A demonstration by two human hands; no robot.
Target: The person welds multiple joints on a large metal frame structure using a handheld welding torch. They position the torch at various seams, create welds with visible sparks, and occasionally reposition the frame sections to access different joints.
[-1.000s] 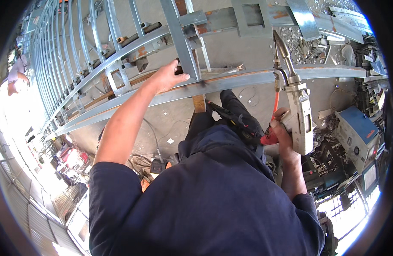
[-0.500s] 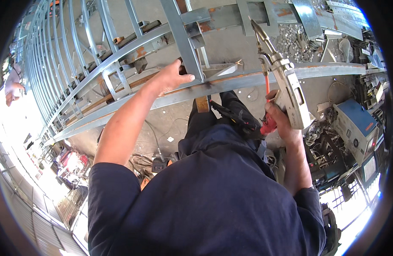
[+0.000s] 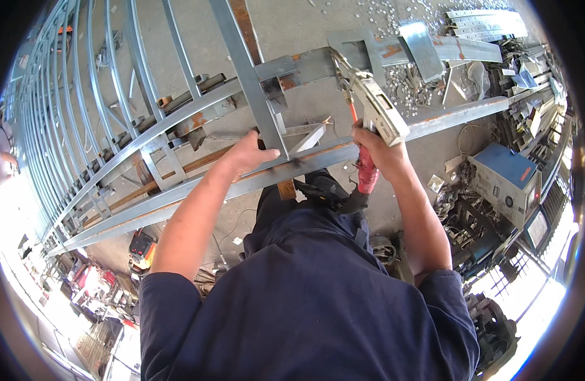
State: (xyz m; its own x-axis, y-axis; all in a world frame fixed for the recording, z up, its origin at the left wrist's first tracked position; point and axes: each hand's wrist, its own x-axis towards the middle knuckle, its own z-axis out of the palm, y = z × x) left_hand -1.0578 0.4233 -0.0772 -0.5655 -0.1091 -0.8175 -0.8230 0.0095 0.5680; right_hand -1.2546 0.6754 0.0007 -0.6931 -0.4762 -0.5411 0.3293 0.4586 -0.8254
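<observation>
My left hand (image 3: 246, 154) grips the near end of a flat grey steel tube (image 3: 241, 66), its thumb along the near side. That end meets a long grey steel beam (image 3: 426, 129) running crosswise in front of my legs. In my right hand (image 3: 384, 154) is a handheld welding gun (image 3: 380, 109) with a long pale metal body, a narrow nozzle and a red-wrapped handle. The nozzle points forward and left, and appears over the farther crosswise beam (image 3: 318, 63); whether it touches is unclear.
To the left stretches a frame of many parallel steel bars (image 3: 112, 70). A bent steel plate (image 3: 422, 51) lies across the far beam. A blue-topped machine box (image 3: 505, 181) stands at right, near piled metal offcuts (image 3: 527, 120). A black-and-yellow tool (image 3: 142, 246) sits lower left.
The welding gun has moved left and its nozzle has come down toward the far beam. My left hand keeps its grip on the tube. The whole view has shifted.
</observation>
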